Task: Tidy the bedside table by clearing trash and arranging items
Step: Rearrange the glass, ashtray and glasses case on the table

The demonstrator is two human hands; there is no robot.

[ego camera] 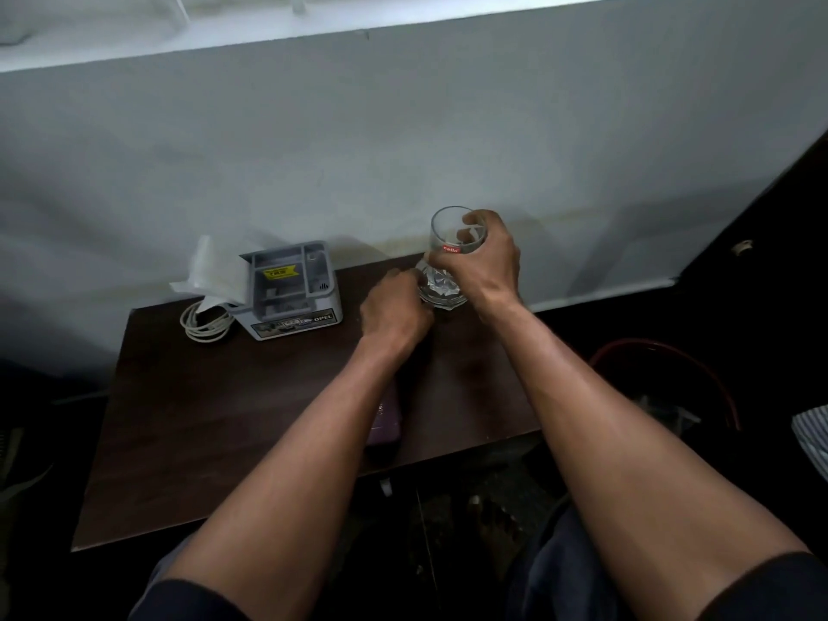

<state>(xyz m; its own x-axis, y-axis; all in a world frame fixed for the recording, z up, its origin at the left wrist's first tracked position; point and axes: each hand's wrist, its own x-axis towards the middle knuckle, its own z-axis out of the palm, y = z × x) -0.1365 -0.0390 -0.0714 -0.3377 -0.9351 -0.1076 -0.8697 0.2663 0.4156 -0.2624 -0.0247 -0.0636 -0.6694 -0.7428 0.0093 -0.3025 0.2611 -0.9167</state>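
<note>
A clear drinking glass (449,226) with a red label is held upright by my right hand (481,262), whose fingers wrap its upper part. It sits over or inside a second faceted clear glass (441,289) standing at the back right of the dark wooden bedside table (215,423). My left hand (394,307) rests against the left side of that lower glass, fingers curled on it. A grey plastic organiser box (291,291) stands at the back left, white tissue paper (215,271) behind it and a coiled white cable (206,324) beside it.
A small purple object (385,419) lies on the table, partly hidden under my left forearm. A dark bin with a red rim (663,351) stands on the floor right of the table. The grey wall runs directly behind the table. Striped cloth (813,434) shows at the right edge.
</note>
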